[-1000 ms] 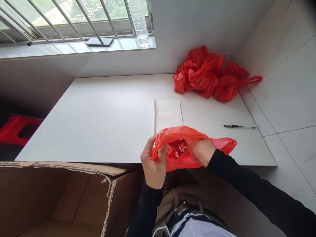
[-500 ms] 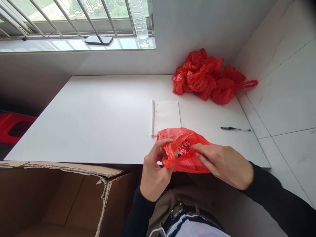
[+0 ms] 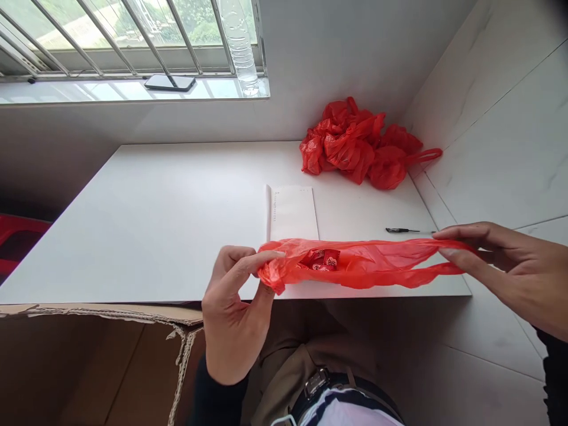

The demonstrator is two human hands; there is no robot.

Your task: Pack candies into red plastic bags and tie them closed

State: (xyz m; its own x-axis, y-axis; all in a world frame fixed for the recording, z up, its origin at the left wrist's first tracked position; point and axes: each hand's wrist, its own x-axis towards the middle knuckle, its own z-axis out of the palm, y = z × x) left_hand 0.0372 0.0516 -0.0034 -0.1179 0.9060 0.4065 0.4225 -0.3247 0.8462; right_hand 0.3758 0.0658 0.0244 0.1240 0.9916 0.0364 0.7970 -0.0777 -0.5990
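My left hand (image 3: 237,313) has moved out to the left, thumb and fingers pinching the bunched end of a red plastic bag (image 3: 377,275). The bag has gone from a slack pouch to a long strip stretched over the table's near edge; whether its underside touches the top, I can't tell. My right hand (image 3: 510,269) was at the bag's mouth half a second ago; now it's out at the far right, gripping the other end between thumb and fingers. So I judge my work is now on the bag itself – not on the small printed packets (image 3: 331,259) lying inside, toward its left.

As for materials: the cardboard box (image 3: 119,313) has a ragged, corrugated rim; the table (image 3: 177,219) is smooth and white; the notepad (image 3: 293,213) is flat, pale paper, partly behind the bag. The heap of red bags (image 3: 350,148) is thin, crinkled film – glossy in its folds – and the pen (image 3: 402,230) is slim and dark-barrelled.
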